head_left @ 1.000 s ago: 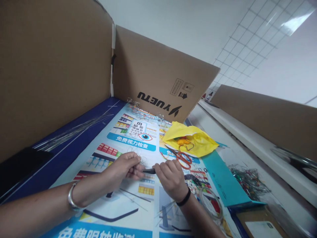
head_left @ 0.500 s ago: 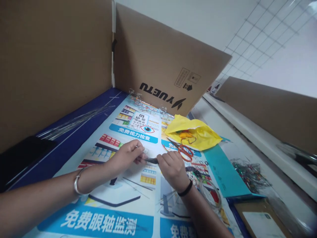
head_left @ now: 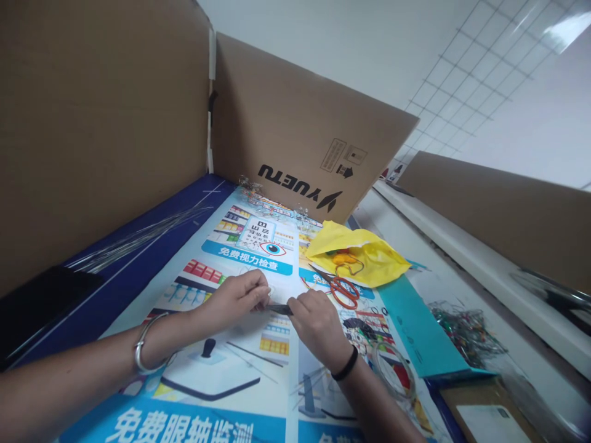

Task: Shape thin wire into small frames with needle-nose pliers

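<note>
My right hand [head_left: 316, 323] is wrapped round a small dark tool [head_left: 281, 309], whose narrow tip points left at my other hand. My left hand [head_left: 244, 295] is closed in a pinch at the tool's tip, with a bit of thin wire [head_left: 271, 290] showing by its fingertips. Both hands are just above a printed poster sheet [head_left: 249, 259]. Beyond my right hand lie scissors with orange-red handles [head_left: 345, 293], touching an open yellow bag [head_left: 383, 261] with orange things inside.
Cardboard panels [head_left: 286, 104] stand at the back and left. Straight wires [head_left: 138, 237] lie at the left near a black object [head_left: 46, 307]. Right are a teal sheet [head_left: 415, 332], a tangled wire pile [head_left: 468, 332] and a wire coil [head_left: 394, 369].
The camera view has tilted a little, so the scene sits slightly lower. Both hands keep their grips, and the dark tool stays between them.
</note>
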Motion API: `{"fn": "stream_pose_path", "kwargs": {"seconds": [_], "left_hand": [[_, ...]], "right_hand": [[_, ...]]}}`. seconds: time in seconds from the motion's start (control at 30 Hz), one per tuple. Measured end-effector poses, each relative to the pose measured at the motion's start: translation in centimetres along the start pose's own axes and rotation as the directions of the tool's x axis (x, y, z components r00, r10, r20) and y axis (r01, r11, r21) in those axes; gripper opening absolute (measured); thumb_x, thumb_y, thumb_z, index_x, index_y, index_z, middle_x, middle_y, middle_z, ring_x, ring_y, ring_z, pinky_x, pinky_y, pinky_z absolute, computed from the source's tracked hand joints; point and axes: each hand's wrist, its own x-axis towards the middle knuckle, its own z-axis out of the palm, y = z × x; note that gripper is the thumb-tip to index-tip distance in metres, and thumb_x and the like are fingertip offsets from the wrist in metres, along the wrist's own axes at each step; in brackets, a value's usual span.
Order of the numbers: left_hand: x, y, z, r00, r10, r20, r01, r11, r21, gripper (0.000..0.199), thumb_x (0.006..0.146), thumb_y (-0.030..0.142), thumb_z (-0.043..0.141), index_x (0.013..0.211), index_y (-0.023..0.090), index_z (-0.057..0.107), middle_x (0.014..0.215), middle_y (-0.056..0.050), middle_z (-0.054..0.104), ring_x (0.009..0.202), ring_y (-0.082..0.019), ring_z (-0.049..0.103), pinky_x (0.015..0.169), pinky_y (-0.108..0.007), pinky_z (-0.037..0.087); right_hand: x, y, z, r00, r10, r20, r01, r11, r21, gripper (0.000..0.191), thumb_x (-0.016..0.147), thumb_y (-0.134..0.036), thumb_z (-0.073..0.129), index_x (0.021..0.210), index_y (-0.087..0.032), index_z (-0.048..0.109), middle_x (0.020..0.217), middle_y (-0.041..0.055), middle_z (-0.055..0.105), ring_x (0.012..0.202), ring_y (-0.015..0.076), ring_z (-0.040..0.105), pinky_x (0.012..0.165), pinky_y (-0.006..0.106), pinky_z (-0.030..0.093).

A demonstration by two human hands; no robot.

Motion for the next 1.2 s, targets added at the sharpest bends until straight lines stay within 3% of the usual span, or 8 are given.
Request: {"fn": "stream_pose_path", "kwargs": {"seconds": [0.13, 0.33, 0.53, 1.2], "left_hand": [[0.5, -0.2, -0.3, 0.969, -0.240, 0.047, 0.244, 0.933, -0.264, 0.022, 0.079, 0.039, 0.050, 0.070, 0.019, 0.045, 0.066, -0.001, 0.064, 0.057, -0.014, 0.060, 0.052, -0.023, 0.042], [0.3, -0.5, -0.2, 0.947, -0.312, 0.073, 0.309, 0.829, -0.466, 0.023, 0.076, 0.038, 0.055, 0.071, 0.017, 0.047, 0.068, -0.003, 0.065, 0.058, -0.014, 0.061, 0.053, -0.024, 0.044], [-0.3, -0.2, 0.8, 0.933, -0.353, 0.065, 0.338, 0.802, -0.493, 0.026, 0.072, 0.038, 0.060, 0.068, 0.015, 0.050, 0.064, -0.004, 0.062, 0.056, -0.013, 0.056, 0.052, -0.024, 0.046], [-0.6, -0.2, 1.4, 0.901, -0.417, 0.117, 0.411, 0.739, -0.534, 0.028, 0.069, 0.040, 0.063, 0.063, 0.016, 0.048, 0.059, 0.000, 0.059, 0.053, -0.013, 0.056, 0.052, -0.027, 0.046]], "right_hand": [[0.0, 0.0, 0.3, 0.993, 0.029, -0.110, -0.033, 0.999, -0.030, 0.008, 0.085, -0.019, 0.050, 0.082, -0.019, 0.057, 0.070, 0.0022, 0.051, 0.071, 0.0170, 0.043, 0.069, 0.032, 0.031], [-0.2, -0.5, -0.1, 0.982, -0.046, -0.186, 0.026, 0.994, -0.104, 0.011, 0.085, -0.014, 0.050, 0.091, -0.017, 0.058, 0.072, 0.0031, 0.054, 0.072, 0.0167, 0.045, 0.071, 0.034, 0.033], [-0.3, -1.3, -1.0, 0.974, -0.167, -0.155, 0.136, 0.972, -0.192, 0.016, 0.087, -0.014, 0.048, 0.099, -0.016, 0.058, 0.080, 0.0056, 0.058, 0.078, 0.0181, 0.049, 0.075, 0.037, 0.034], [-0.1, -1.6, -0.8, 0.961, -0.241, -0.136, 0.219, 0.963, -0.160, 0.016, 0.088, -0.013, 0.046, 0.096, -0.013, 0.059, 0.073, 0.0044, 0.056, 0.070, 0.0167, 0.048, 0.066, 0.035, 0.033]]}}
